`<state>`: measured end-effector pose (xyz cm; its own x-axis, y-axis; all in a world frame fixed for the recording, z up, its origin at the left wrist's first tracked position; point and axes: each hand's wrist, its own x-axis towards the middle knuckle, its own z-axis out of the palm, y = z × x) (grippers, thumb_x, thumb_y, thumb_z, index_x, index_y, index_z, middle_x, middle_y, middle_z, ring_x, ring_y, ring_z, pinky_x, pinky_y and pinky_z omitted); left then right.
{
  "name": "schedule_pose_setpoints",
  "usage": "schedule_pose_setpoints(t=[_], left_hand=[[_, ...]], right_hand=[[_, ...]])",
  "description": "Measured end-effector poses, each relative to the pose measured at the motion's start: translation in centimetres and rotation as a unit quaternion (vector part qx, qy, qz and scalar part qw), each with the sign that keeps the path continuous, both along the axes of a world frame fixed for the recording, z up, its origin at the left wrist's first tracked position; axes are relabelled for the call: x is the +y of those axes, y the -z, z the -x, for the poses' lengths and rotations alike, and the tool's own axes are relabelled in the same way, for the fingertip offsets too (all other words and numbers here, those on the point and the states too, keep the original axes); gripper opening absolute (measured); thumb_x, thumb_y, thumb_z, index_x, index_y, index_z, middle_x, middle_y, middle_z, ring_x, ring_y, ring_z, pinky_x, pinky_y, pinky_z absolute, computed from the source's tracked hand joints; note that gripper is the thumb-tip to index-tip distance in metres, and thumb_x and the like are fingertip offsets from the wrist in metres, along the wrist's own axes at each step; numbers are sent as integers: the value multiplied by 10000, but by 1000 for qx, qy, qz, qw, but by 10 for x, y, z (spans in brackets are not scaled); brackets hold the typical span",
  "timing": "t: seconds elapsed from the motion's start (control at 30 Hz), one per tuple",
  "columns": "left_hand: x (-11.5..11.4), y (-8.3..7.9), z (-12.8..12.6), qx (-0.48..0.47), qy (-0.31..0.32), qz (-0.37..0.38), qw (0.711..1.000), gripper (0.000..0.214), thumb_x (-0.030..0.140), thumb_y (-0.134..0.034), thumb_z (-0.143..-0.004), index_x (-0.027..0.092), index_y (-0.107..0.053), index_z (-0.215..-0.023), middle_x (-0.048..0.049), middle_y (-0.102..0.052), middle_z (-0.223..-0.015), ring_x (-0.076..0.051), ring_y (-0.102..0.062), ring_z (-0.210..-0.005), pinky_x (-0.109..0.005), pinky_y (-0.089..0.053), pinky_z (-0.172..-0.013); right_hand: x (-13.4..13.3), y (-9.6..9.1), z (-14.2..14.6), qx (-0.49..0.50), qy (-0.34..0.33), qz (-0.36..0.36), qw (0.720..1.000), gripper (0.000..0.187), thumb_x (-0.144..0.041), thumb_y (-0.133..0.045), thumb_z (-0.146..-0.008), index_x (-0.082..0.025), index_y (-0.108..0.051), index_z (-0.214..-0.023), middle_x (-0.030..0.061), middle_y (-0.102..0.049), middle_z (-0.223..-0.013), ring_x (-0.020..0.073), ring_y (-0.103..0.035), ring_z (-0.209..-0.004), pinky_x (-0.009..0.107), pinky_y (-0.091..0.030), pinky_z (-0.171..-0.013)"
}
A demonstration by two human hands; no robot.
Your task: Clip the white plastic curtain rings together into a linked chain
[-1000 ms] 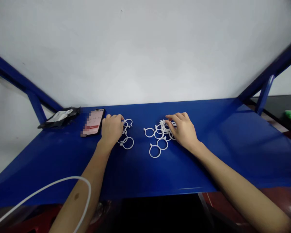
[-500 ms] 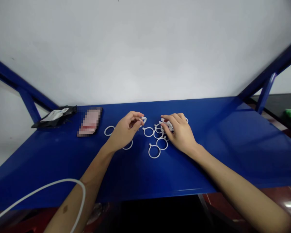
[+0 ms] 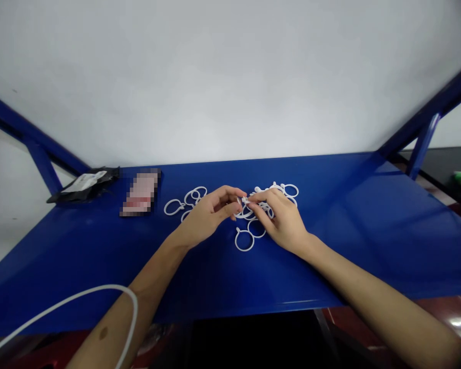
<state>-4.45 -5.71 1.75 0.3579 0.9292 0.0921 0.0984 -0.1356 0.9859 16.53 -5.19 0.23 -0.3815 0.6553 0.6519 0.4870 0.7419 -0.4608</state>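
Observation:
In front of me, my left hand (image 3: 205,218) is closed, thumb and fingers pinching a white plastic ring (image 3: 243,216) with a small tab. My right hand (image 3: 284,218) meets it from the other side, thumb and forefinger pinched at the small white tab (image 3: 245,200). Fingers partly hide where they grip. Under and beside the right hand lies a pile of similar white rings (image 3: 291,190). One loose ring (image 3: 244,249) rests nearest me. To the left, several more rings (image 3: 172,207) lie partly behind the left hand.
The rings lie on a blue table (image 3: 311,277). A black plastic packet (image 3: 86,184) with a white label and a pixelated, phone-shaped item (image 3: 140,193) lie at the left. A white cable (image 3: 80,292) loops across my left forearm. Blue frame bars (image 3: 424,143) flank the table before a pale wall.
My left hand has moved right with its ring, to my right hand. The right thumb and forefinger, apart before, now pinch at its tab. More of the left-hand rings show.

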Motion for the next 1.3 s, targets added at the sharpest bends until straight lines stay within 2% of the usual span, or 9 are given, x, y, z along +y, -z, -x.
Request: schedule_pose_setpoints(t=[0.2, 0.33, 0.53, 0.83, 1.0, 1.07, 1.1, 1.2, 1.3], left_hand=[[1, 4, -5, -42, -51, 13, 998, 253, 379, -734, -851, 202, -674, -1021, -41, -718, -900, -132, -636, -736, -283, -532, -712], [-2, 5, -13, -41, -92, 7, 995, 240, 395, -756, -813, 200, -699, -940, -27, -718, -847, -123, -623, -687, -280, -534, -687], [-5, 10, -21, -28, -136, -14, 990, 212, 393, -767, -800, 208, -726, -894, -26, -738, -922, -115, -619, -688, -277, -548, -683], [-13, 19, -29, 22, -141, -133, 981, 147, 361, -663, -902, 230, -725, -921, -26, -725, -932, -165, -667, -897, -322, -556, -832], [-6, 7, -22, 94, -119, -166, 974, 156, 361, -636, -925, 246, -738, -947, -25, -736, -966, -169, -661, -877, -313, -531, -790], [2, 0, -10, 180, -109, -194, 958, 179, 341, -587, -953, 254, -739, -989, -27, -745, -985, -180, -653, -881, -321, -516, -785], [7, -3, -2, 227, -135, -220, 939, 193, 305, -554, -967, 252, -731, -1023, -31, -746, -995, -188, -645, -892, -336, -506, -807], [20, -3, 26, 396, -224, -255, 853, 295, 132, -433, -954, 207, -697, -1061, -78, -729, -1038, -254, -603, -1023, -414, -460, -906], [26, 3, 50, 543, -221, -210, 782, 274, 77, -455, -879, 202, -677, -979, -105, -718, -1037, -307, -576, -975, -430, -444, -812]], right_hand=[[-2, 1, 2, 38, -20, -6, 999, 77, -194, -599, -970, -215, -618, -1042, 30, -714, -891, 167, -632, -804, 328, -513, -740], [-1, 4, 2, 54, -26, 6, 998, 39, -202, -601, -972, -228, -624, -990, 26, -708, -893, 166, -628, -809, 326, -510, -731], [-1, 4, 0, 63, -21, 22, 998, 50, -192, -587, -975, -220, -615, -945, 28, -686, -864, 167, -611, -800, 328, -512, -730], [-2, 9, -4, 9, -23, -7, 1000, 109, -212, -520, -1001, -226, -610, -942, 50, -679, -859, 189, -601, -814, 346, -521, -712], [1, 3, -6, -2, -14, -27, 1000, 105, -229, -534, -1000, -231, -628, -952, 48, -704, -861, 190, -606, -795, 350, -521, -723], [4, 0, -7, -16, 6, -35, 999, 109, -232, -533, -1001, -227, -638, -970, 55, -722, -900, 197, -606, -810, 361, -515, -741], [7, -1, -8, -26, 20, -39, 999, 117, -235, -530, -1003, -224, -642, -973, 60, -729, -919, 202, -603, -820, 367, -511, -751], [18, 1, -15, -61, 69, -48, 995, 146, -246, -522, -1006, -210, -656, -962, 69, -730, -918, 222, -578, -828, 389, -502, -768], [30, 7, -23, -93, 118, -50, 987, 167, -252, -520, -1000, -204, -675, -961, 84, -722, -926, 246, -558, -846, 418, -501, -781]])
